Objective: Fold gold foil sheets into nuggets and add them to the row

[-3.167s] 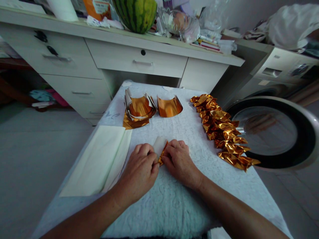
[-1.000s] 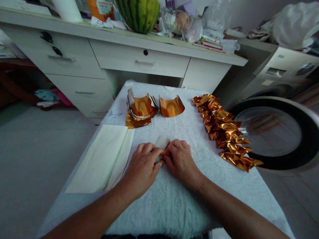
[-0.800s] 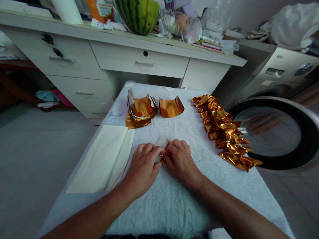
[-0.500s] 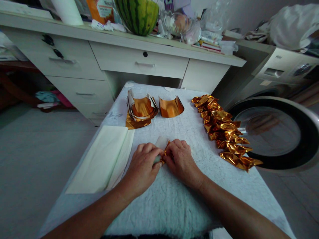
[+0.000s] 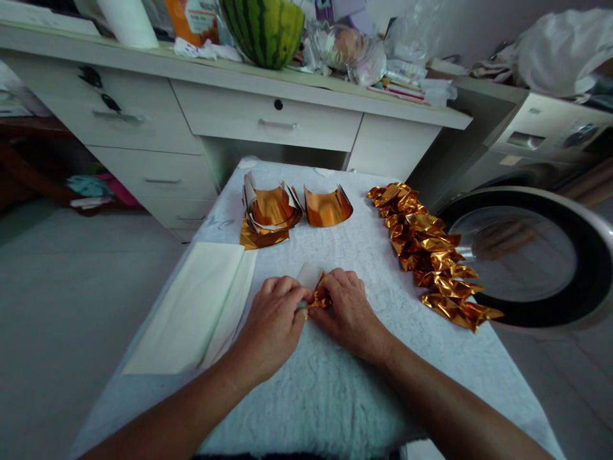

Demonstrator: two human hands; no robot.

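My left hand (image 5: 278, 319) is closed around a pale piece (image 5: 310, 275) at the middle of the cloth-covered table (image 5: 306, 396). Beside it, my right hand (image 5: 348, 313) pinches a crumpled gold foil piece (image 5: 320, 299) that touches the pale piece. Much of both pieces is hidden by my fingers. Curled gold sheets (image 5: 272, 207) lie stacked beyond my hands, with a single curved gold sheet (image 5: 328, 206) to their right. Folded pale paper (image 5: 191, 306) lies left of my left hand. Several twisted foil pieces (image 5: 431, 255) form a row on the right.
Behind the table is a white drawer cabinet (image 5: 268, 121) bearing a cut watermelon (image 5: 263, 32), a white roll (image 5: 127, 22) and plastic bags. At the right, the open round door (image 5: 527, 255) of a washing machine (image 5: 550, 131) reaches the table's edge.
The fingers of my right hand have shifted slightly, and more of the gold foil shows between my hands. Both hands remain in nearly the same place.
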